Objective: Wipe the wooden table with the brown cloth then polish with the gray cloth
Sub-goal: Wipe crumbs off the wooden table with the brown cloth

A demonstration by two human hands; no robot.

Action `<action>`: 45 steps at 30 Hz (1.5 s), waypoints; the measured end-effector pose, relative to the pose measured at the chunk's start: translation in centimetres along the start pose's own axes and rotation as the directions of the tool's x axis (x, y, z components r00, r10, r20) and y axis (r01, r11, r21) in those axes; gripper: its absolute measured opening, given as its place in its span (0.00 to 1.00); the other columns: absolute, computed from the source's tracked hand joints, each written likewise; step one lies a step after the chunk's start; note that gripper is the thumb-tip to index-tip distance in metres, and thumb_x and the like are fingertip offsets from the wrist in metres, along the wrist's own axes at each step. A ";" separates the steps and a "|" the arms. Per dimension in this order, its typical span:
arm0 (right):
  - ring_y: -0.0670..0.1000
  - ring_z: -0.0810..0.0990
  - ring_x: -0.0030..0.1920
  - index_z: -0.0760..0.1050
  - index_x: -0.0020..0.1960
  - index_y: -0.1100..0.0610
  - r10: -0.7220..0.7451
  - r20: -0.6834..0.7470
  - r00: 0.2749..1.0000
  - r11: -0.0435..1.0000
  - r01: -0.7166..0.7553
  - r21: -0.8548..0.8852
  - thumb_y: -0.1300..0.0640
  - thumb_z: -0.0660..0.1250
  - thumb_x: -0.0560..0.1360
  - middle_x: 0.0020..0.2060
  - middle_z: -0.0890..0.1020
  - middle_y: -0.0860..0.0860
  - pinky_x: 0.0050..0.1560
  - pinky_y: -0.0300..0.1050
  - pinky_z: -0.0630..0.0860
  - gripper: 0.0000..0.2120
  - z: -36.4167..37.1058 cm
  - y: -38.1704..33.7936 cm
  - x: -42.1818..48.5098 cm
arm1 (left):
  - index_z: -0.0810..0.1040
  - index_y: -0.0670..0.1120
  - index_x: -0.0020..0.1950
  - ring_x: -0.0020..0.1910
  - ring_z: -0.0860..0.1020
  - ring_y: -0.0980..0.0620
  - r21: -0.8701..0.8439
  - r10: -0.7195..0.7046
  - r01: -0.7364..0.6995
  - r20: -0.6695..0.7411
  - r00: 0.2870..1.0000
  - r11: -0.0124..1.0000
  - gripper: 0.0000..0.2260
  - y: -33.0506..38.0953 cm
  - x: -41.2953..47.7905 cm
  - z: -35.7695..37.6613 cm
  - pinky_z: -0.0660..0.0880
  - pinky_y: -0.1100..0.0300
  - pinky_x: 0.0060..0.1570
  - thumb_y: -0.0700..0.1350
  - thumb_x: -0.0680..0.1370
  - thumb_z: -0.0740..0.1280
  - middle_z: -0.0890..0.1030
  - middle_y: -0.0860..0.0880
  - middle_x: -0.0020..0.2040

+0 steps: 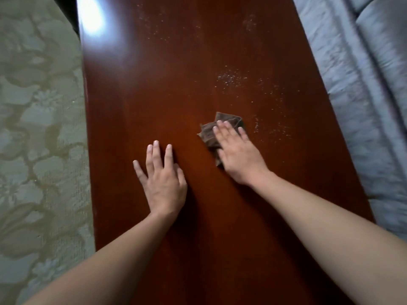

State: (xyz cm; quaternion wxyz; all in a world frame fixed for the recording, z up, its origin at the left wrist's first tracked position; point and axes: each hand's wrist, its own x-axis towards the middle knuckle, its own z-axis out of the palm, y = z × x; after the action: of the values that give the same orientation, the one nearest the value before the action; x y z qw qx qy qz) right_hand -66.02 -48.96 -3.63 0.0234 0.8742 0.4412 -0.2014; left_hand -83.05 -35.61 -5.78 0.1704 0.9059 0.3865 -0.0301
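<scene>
A long reddish-brown wooden table (pixel 180 89) runs away from me down the middle of the view. A crumpled brown cloth (pixel 208 134) lies on it right of centre. My right hand (pixel 236 154) presses flat on the cloth with straight fingers, covering its near part. My left hand (pixel 163 183) rests flat on the bare wood to the left, fingers spread, holding nothing. Pale specks of dust (pixel 230 77) are scattered on the wood beyond and to the right of the cloth. No gray cloth is in view.
A pale green floral carpet (pixel 37 128) borders the table's left edge. A gray-blue upholstered sofa (pixel 363 84) runs along the right edge. A bright light glare (pixel 93 17) shines on the far left of the tabletop.
</scene>
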 end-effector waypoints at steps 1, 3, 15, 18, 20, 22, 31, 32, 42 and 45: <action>0.50 0.38 0.84 0.40 0.85 0.55 0.051 -0.010 0.999 0.999 -0.051 -0.003 0.49 0.45 0.88 0.84 0.41 0.51 0.83 0.52 0.38 0.29 -0.3 2.6 -0.7 | 0.58 0.51 0.83 0.84 0.44 0.48 -0.011 0.008 -0.008 0.001 1.000 1.000 0.27 1.5 0.1 0.3 0.39 0.37 0.79 0.50 0.83 0.56 0.50 0.46 0.84; 0.51 0.40 0.84 0.42 0.85 0.56 0.186 -0.017 0.982 0.982 -0.186 -0.003 0.51 0.45 0.88 0.85 0.43 0.53 0.83 0.51 0.39 0.28 -0.9 7.7 -1.9 | 0.58 0.50 0.82 0.84 0.44 0.48 -0.029 -0.011 0.011 -0.004 1.000 1.000 0.27 4.3 0.3 0.9 0.38 0.36 0.78 0.50 0.83 0.56 0.50 0.46 0.84; 0.51 0.48 0.84 0.54 0.84 0.55 -0.204 -0.073 0.976 0.977 0.207 0.046 0.48 0.46 0.84 0.84 0.53 0.52 0.84 0.52 0.44 0.30 3.0 3.5 -4.5 | 0.64 0.52 0.78 0.83 0.49 0.50 -0.097 -0.119 0.110 -0.086 0.989 0.989 0.24 8.0 1.0 2.2 0.39 0.35 0.78 0.45 0.81 0.57 0.56 0.49 0.83; 0.50 0.46 0.84 0.51 0.85 0.52 -0.179 -0.108 0.978 0.983 0.182 0.018 0.47 0.47 0.84 0.84 0.51 0.50 0.84 0.52 0.44 0.30 3.3 6.2 -5.2 | 0.64 0.50 0.78 0.83 0.49 0.49 -0.074 -0.147 0.141 -0.089 0.985 0.987 0.24 8.7 1.1 2.4 0.39 0.34 0.78 0.45 0.81 0.58 0.57 0.47 0.83; 0.50 0.45 0.84 0.49 0.85 0.53 -0.113 -0.119 0.986 0.993 0.116 0.018 0.49 0.47 0.83 0.84 0.49 0.50 0.84 0.53 0.45 0.31 3.1 9.6 -6.1 | 0.64 0.49 0.78 0.83 0.50 0.47 -0.064 -0.158 0.153 -0.089 0.983 0.986 0.24 9.6 1.2 2.5 0.40 0.32 0.78 0.46 0.80 0.59 0.57 0.46 0.82; 0.52 0.47 0.84 0.50 0.84 0.54 0.010 -0.138 0.990 1.000 -0.009 0.013 0.51 0.47 0.83 0.84 0.50 0.51 0.84 0.57 0.50 0.30 3.0 14.1 -7.5 | 0.65 0.48 0.78 0.82 0.52 0.45 -0.045 -0.102 0.098 -0.082 0.991 0.994 0.25 10.9 1.1 2.8 0.41 0.32 0.78 0.47 0.80 0.60 0.59 0.45 0.80; 0.55 0.46 0.85 0.50 0.85 0.60 0.567 -0.154 0.809 0.822 -0.544 0.171 0.53 0.49 0.87 0.85 0.50 0.56 0.84 0.56 0.45 0.28 1.0 21.9 -9.3 | 0.61 0.51 0.78 0.80 0.54 0.45 0.016 0.097 -0.097 -0.026 0.995 0.995 0.25 20.5 1.4 5.9 0.43 0.35 0.79 0.53 0.80 0.54 0.58 0.47 0.79; 0.56 0.47 0.85 0.51 0.84 0.60 0.518 -0.172 0.838 0.855 -0.498 0.146 0.53 0.50 0.87 0.85 0.51 0.56 0.83 0.57 0.45 0.28 1.5 20.8 -9.3 | 0.60 0.51 0.78 0.80 0.53 0.44 0.039 0.092 -0.091 -0.026 0.995 0.995 0.25 20.7 1.4 6.2 0.43 0.35 0.78 0.53 0.80 0.54 0.57 0.47 0.79; 0.53 0.49 0.84 0.50 0.85 0.56 0.107 -0.123 0.987 0.992 -0.114 -0.050 0.44 0.44 0.83 0.85 0.52 0.53 0.83 0.57 0.49 0.34 2.5 20.6 -8.9 | 0.59 0.51 0.77 0.80 0.52 0.44 0.108 0.059 -0.056 -0.020 0.998 0.993 0.27 21.0 1.5 6.5 0.43 0.35 0.78 0.54 0.78 0.48 0.56 0.46 0.79; 0.53 0.45 0.85 0.43 0.85 0.58 0.533 -0.098 0.840 0.844 -0.520 0.132 0.42 0.40 0.85 0.85 0.46 0.54 0.84 0.58 0.42 0.33 1.2 25.5 -8.6 | 0.58 0.51 0.78 0.80 0.51 0.44 0.111 0.060 -0.059 -0.011 0.998 0.992 0.28 21.1 1.4 6.4 0.43 0.35 0.78 0.54 0.78 0.47 0.55 0.46 0.79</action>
State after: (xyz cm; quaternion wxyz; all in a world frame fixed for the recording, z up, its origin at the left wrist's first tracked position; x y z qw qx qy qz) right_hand -51.05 -71.29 -5.07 0.0051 0.9731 0.1737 -0.1512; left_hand -66.64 -50.33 -6.04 0.1179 0.9253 0.3582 -0.0399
